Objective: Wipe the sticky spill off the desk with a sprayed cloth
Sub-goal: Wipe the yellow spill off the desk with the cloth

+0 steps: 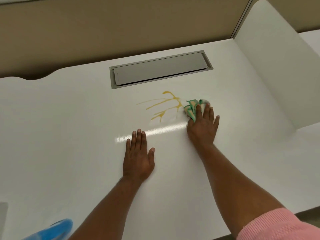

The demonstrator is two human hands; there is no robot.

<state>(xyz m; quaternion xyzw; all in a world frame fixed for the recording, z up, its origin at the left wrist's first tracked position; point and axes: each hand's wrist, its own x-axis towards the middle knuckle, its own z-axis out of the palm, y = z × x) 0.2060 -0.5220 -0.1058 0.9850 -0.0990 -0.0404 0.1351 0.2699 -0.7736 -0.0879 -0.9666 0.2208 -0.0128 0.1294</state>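
Observation:
A yellow, streaky sticky spill [162, 105] spreads over the middle of the white desk [69, 127]. My right hand [202, 125] presses flat on a bunched green and yellow cloth [191, 108] at the spill's right edge, where a wet smear shows. My left hand [138, 156] lies flat on the desk, palm down and fingers together, just below the spill and holding nothing.
A grey cable hatch [161, 69] is set into the desk behind the spill. A white divider panel [270, 70] rises on the right. A blue spray bottle [58, 229] shows blurred at the bottom left, next to a grey object [3, 215] at the left edge.

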